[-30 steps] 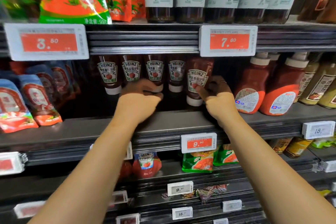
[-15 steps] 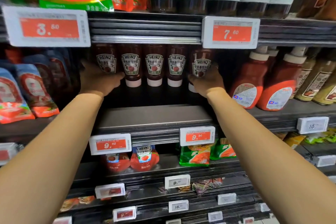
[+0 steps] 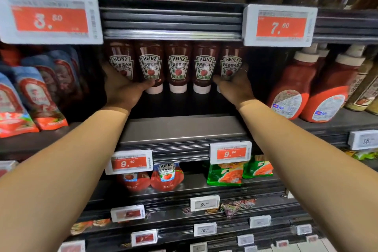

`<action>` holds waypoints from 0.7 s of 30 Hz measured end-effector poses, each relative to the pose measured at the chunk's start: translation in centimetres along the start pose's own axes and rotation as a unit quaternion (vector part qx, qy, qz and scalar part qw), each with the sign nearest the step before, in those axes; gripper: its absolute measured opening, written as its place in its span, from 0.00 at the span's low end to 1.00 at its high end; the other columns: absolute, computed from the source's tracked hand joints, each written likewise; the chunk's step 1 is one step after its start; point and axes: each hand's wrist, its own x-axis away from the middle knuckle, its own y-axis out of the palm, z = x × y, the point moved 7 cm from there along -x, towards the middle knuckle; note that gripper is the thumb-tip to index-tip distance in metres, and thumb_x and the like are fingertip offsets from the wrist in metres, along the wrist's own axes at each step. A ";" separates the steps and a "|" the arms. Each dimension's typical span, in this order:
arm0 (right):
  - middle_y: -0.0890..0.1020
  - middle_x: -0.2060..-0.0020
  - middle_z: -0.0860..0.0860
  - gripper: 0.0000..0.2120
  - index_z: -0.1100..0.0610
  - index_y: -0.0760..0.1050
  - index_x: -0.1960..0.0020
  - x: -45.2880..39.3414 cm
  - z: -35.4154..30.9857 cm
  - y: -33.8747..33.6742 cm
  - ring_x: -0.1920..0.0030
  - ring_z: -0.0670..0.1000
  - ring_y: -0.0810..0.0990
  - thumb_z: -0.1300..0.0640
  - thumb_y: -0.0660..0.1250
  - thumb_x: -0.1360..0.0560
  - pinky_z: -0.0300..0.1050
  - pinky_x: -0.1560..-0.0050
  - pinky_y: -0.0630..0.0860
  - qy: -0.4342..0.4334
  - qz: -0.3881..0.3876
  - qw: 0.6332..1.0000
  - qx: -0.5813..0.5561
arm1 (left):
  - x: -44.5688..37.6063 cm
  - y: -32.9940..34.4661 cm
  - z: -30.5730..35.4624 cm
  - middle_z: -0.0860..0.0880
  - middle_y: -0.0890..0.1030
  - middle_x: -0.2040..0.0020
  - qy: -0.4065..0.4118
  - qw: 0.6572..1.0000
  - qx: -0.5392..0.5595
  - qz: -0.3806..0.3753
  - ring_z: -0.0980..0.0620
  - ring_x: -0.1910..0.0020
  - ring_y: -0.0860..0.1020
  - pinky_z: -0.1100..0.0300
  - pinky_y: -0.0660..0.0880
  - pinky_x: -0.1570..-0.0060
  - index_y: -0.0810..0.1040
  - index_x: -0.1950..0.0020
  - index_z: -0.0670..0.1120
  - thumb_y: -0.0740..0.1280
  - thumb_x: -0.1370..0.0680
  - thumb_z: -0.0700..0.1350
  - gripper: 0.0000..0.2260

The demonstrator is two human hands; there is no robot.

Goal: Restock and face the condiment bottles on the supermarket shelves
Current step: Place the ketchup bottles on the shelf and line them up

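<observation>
Five dark red, upside-down Heinz ketchup squeeze bottles with white caps (image 3: 178,67) stand in one row, set well back on the dark metal middle shelf (image 3: 184,129), labels forward and touching shoulder to shoulder. The left hand (image 3: 122,88) cups the outer side of the leftmost bottle (image 3: 121,63), thumb lying under the second bottle's label, while the right hand (image 3: 235,84), a ring on one finger, wraps the rightmost bottle (image 3: 232,65) from its outer side. So the hands are wide apart, bracketing the row between them

The step in hand looks like facing: drawing the whole row to the front lip. To do it well, squeeze inward evenly from both ends so the middle three stay pinned, and slide low near the caps so the tall bottles do not tip. Stop with the caps just behind the orange 9.90 price tag (image 3: 230,152) on the shelf edge, and keep all labels square

Beside the row sit red ketchup bottles with cream caps (image 3: 290,90) to the right and blue-and-red sauce pouches (image 3: 38,96) to the left; leave them undisturbed
</observation>
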 end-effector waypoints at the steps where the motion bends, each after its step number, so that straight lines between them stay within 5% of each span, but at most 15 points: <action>1: 0.82 0.40 0.51 0.43 0.57 0.59 0.26 -0.2 -0.1 0.0 0.39 0.53 0.81 0.53 0.78 0.33 0.57 0.35 0.78 0.003 -0.007 1.000 -0.004 | -0.1 0.0 0.0 0.51 0.77 0.31 0.005 1.000 -0.007 0.005 0.54 0.35 0.77 0.59 0.71 0.31 0.60 0.25 0.45 0.86 0.44 0.52 0.55; 10: 0.73 0.29 0.56 0.61 0.60 0.55 0.21 1.6 -1.1 0.3 0.30 0.53 0.74 0.47 0.87 0.41 0.48 0.29 0.72 -0.065 0.046 0.995 0.052 | -0.5 0.3 -0.5 0.50 0.76 0.31 0.020 0.999 -0.043 0.023 0.54 0.35 0.76 0.62 0.70 0.33 0.61 0.25 0.45 0.86 0.42 0.53 0.53; 21: 0.79 0.34 0.52 0.44 0.59 0.60 0.24 0.3 -0.4 0.0 0.35 0.50 0.78 0.54 0.81 0.31 0.47 0.30 0.74 -0.055 0.050 0.997 0.023 | -0.6 0.4 -0.8 0.48 0.75 0.31 0.015 0.999 -0.041 0.018 0.54 0.36 0.76 0.65 0.69 0.37 0.61 0.25 0.46 0.86 0.41 0.52 0.52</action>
